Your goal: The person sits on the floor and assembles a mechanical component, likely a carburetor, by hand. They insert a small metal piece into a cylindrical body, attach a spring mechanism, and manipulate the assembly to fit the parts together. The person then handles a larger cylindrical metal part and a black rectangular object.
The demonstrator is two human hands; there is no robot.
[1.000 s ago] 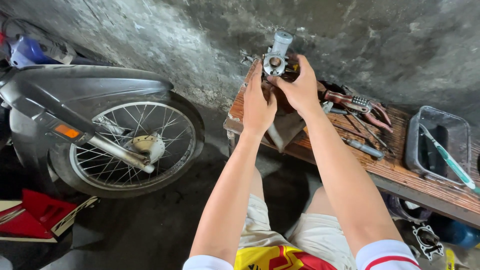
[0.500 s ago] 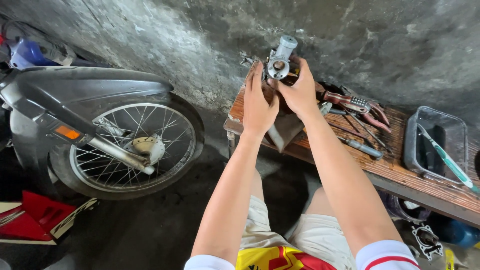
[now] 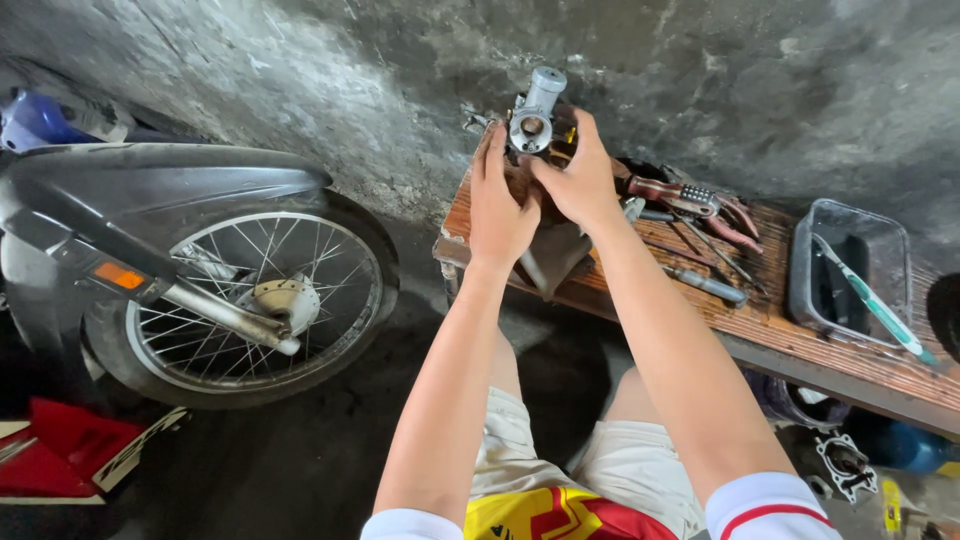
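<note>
A small silver metal engine part (image 3: 534,113) with a round opening and a cylindrical top stands at the left end of a wooden bench (image 3: 770,320). My left hand (image 3: 497,208) grips its left side from below. My right hand (image 3: 579,176) wraps its right side, thumb near the round opening. Both forearms reach forward from the bottom of the view, over my knees. The part's lower body is hidden behind my fingers.
A motorcycle's rear wheel (image 3: 255,300) and dark fender (image 3: 165,185) stand at left. Red-handled pliers (image 3: 690,197) and a screwdriver (image 3: 708,285) lie on the bench beside a grey plastic tray (image 3: 848,270) holding a green-handled tool (image 3: 872,300). A rough concrete wall rises behind.
Both hands and the metal part stay at the same spot on the bench; the fingers shift slightly around the part.
</note>
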